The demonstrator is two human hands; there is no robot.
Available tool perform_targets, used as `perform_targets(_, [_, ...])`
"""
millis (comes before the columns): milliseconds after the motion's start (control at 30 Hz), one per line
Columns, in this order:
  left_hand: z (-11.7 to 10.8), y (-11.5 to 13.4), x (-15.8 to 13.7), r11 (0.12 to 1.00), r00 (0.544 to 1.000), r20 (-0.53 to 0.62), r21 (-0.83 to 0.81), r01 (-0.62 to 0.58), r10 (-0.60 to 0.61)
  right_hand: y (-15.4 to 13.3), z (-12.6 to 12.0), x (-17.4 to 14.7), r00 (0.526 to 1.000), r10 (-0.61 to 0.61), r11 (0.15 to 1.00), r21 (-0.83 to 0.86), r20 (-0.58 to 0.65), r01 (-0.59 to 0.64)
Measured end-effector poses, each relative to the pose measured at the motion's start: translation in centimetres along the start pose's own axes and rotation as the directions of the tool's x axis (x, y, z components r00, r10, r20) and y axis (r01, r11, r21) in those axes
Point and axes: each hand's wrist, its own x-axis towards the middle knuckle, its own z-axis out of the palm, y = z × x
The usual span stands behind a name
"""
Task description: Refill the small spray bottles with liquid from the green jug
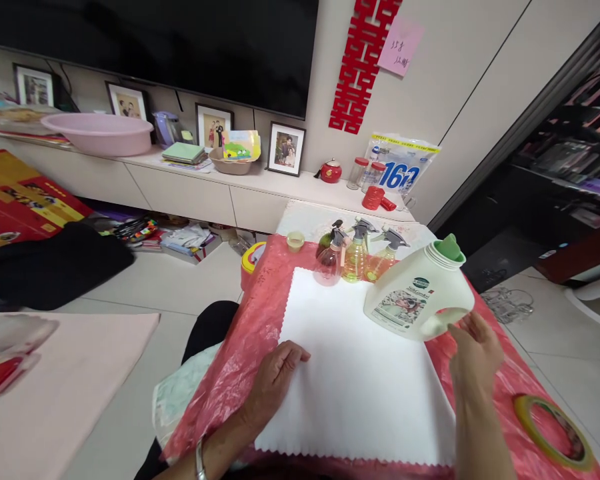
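Note:
A pale green laundry detergent jug [405, 300] stands on the far right part of a white cloth [360, 387] with zigzag edges. Its top is uncapped, and a green spout shows in the mouth. My right hand [475, 340] is closed at the lower end of the jug's handle, its fingers partly hidden behind the jug. On the cloth's left edge rests my left hand [277, 370], palm down with the fingers curled in; I see nothing held in it. Beyond the cloth stand several clear spray bottles [355, 257] with dark trigger heads, some holding yellow liquid.
Red plastic sheeting [230, 380] covers the small table. A roll of yellow tape [553, 433] lies at its right edge, and a small cup [295, 241] stands at the far left corner. Behind is a white cabinet [180, 193] bearing a pink basin [103, 133], framed photos and jars.

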Motion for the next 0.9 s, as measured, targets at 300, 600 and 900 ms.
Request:
perform_targets(300, [-0.6, 1.0, 0.9, 0.979, 0.981, 0.071, -0.088, 0.185, -0.179, 1.7, 1.9, -18.8, 0.949, 0.142, 0.982, 0.082, 0.283, -0.171])
perform_targets(600, [-0.6, 3.8, 2.3, 0.955, 0.985, 0.038, -0.242, 0.174, -0.17, 0.1, 6.2, -21.2, 0.687, 0.064, 0.97, 0.116, 0.724, -0.214])
perform_targets(900, [1.3, 3.3, 3.8, 0.966, 0.997, -0.052, -0.256, 0.045, -0.06, 0.8, 6.9, -20.6, 0.685, -0.066, 0.957, 0.239, 0.726, -0.161])
